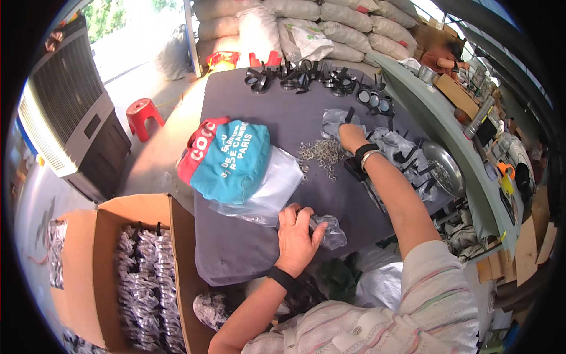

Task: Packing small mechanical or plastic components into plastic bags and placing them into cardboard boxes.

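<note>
My left hand is closed on a clear plastic bag with something dark in it, low over the near part of the grey-covered table. Farther off to the right, my right hand reaches to a plastic-wrapped black part; its fingertips are partly hidden. Beside that hand lies a loose pile of small silver metal pieces. More black parts in clear bags are heaped to its right. A blue and red cloth bag rests on flat clear plastic bags, left of the pile.
Black parts with round glassy faces line the far edge. A metal bowl with small pieces sits at the right. An open cardboard box of bagged parts stands lower left, near a red stool and an air cooler.
</note>
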The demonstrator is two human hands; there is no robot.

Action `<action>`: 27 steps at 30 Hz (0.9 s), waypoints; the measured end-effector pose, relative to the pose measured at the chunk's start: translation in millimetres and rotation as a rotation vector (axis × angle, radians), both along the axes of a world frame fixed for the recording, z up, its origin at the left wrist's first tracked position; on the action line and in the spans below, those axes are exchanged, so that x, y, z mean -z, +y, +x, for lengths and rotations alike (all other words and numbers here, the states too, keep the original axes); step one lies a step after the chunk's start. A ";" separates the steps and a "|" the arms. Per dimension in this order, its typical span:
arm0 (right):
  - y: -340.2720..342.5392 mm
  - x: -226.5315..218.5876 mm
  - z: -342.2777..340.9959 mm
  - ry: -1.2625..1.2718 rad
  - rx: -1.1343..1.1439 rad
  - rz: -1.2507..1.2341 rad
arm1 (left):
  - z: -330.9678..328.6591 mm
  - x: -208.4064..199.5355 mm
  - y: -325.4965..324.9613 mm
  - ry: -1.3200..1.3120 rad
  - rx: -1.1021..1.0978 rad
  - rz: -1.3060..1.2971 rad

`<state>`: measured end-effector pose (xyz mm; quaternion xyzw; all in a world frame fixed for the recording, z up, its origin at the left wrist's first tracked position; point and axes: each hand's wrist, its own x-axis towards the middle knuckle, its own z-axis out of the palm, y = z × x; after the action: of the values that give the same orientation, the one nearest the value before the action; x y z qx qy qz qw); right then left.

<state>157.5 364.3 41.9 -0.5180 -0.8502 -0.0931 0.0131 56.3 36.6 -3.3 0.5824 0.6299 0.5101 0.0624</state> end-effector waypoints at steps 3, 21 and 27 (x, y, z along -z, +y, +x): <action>-8.9 -10.7 9.2 0.162 -0.161 0.209 | -1.5 1.4 3.4 0.006 0.014 0.012; -52.5 -35.0 -19.4 0.407 -0.465 -0.202 | -3.5 -5.1 10.2 -0.034 -0.008 0.064; 44.2 6.3 -26.0 -0.177 -0.133 -0.031 | -5.9 -2.0 8.4 -0.066 0.022 0.038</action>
<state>131.6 408.5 35.7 -0.4503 -0.8819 -0.1240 -0.0639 50.4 45.0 -1.3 0.5735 0.6110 0.5401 0.0776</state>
